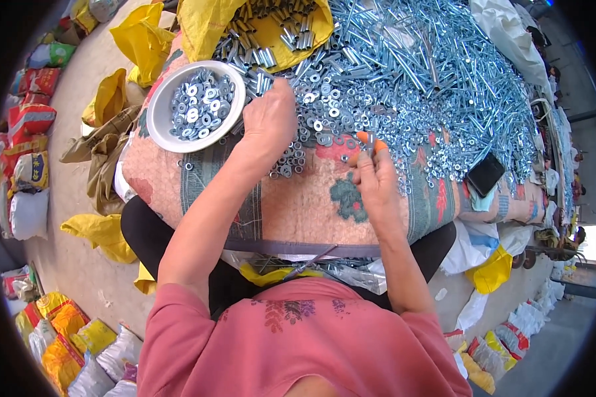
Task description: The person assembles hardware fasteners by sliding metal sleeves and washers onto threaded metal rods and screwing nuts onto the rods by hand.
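Small metal piece (371,140) pinched in my right hand (378,182)

My right fingertips, orange covers (381,143) on them, close round the piece above the near edge of the loose washers (331,106). My left hand (269,118), fingers curled, is at the short metal tubes (263,83) just right of the white bowl (154,118); I cannot tell whether it grips anything. The bowl holds more washers. On the far side, a yellow sack (202,30) spills tubes, and long bolts (404,56) heap to the right. A black flat object (485,174) lies at the right on the patterned cloth (298,215).
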Available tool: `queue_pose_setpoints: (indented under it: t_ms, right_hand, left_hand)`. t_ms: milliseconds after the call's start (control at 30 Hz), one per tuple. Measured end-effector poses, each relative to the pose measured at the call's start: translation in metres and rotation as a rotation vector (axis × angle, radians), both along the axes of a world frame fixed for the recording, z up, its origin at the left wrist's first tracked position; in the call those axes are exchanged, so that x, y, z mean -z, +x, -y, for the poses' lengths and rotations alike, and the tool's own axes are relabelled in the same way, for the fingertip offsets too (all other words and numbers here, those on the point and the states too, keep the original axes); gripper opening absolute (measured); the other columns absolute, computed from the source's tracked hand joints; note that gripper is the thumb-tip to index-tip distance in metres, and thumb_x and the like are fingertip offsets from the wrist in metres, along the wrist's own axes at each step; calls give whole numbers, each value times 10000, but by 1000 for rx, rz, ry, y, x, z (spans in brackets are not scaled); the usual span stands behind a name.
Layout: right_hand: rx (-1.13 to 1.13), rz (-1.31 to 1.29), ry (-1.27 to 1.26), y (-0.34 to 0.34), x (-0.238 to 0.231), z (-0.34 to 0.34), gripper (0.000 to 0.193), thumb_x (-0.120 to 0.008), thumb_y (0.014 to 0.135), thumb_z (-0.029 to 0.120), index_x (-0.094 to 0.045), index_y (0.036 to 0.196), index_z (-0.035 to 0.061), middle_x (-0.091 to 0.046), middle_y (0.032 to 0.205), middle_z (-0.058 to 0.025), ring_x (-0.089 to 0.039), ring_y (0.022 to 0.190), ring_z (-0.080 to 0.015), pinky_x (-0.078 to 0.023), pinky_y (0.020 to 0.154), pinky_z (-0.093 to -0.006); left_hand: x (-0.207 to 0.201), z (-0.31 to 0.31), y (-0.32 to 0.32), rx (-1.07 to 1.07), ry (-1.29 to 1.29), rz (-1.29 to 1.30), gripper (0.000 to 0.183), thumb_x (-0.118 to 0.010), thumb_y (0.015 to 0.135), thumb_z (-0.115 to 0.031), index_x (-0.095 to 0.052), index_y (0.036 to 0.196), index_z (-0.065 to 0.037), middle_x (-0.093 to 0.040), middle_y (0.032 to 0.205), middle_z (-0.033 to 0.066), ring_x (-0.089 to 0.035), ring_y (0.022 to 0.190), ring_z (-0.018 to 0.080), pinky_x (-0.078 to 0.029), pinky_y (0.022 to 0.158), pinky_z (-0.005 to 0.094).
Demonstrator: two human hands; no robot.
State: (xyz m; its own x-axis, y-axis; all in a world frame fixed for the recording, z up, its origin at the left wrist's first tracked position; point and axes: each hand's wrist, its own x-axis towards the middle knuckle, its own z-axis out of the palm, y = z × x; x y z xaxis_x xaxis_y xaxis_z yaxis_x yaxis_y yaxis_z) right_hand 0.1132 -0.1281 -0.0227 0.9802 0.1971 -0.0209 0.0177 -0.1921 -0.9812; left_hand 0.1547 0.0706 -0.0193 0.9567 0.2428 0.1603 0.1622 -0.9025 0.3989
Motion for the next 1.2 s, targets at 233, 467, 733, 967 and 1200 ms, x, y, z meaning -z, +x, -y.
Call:
queue_pose_setpoints:
  t_ms: [233,467,733,967,1200]
  right_hand:
    - [-84,-11,146,2,-1,7,270,-420,943,149,-459,1173,13,-589,691,-52,-465,488,-32,-368,436,-168]
    - [-242,-126,199,0,-27,6,316,-453,938,148,-416,1237,53,-591,637,-81,-423,374,-31,-329,343,-153]
    - [-309,-199,157,-9,-33,7,358,-473,916,113,-422,1262,38,-586,628,-52,-423,376,-24,-335,347,-142]
    - [-448,-198,-49,-8,-43,14,419,-484,876,116,-435,1287,49,-536,599,-5,-473,447,-33,-376,396,-161]
    - [-573,12,-241,0,-36,23,392,-512,841,88,-506,1232,65,-559,669,-43,-531,518,-73,-415,460,-199]
  left_hand:
    - [15,-5,3,57,32,34,72,-461,788,-53,-503,817,-2,-616,753,233,-609,736,404,-460,645,488]
    - [-6,0,-22,272,-1030,-142,188,-533,872,-196,-527,855,-9,-562,661,62,-449,467,111,-373,415,260]
    - [-10,1,-53,380,-1936,-538,209,-518,908,-218,-550,913,-12,-493,639,-3,-256,373,10,-167,315,155]
    - [-8,4,-60,308,-1800,-490,234,-573,876,-248,-581,920,-18,-466,602,-31,-264,394,-2,-176,338,154]
    - [-9,1,-62,350,-1622,-515,219,-633,835,-255,-613,851,-37,-475,604,-47,-331,441,2,-226,383,152]
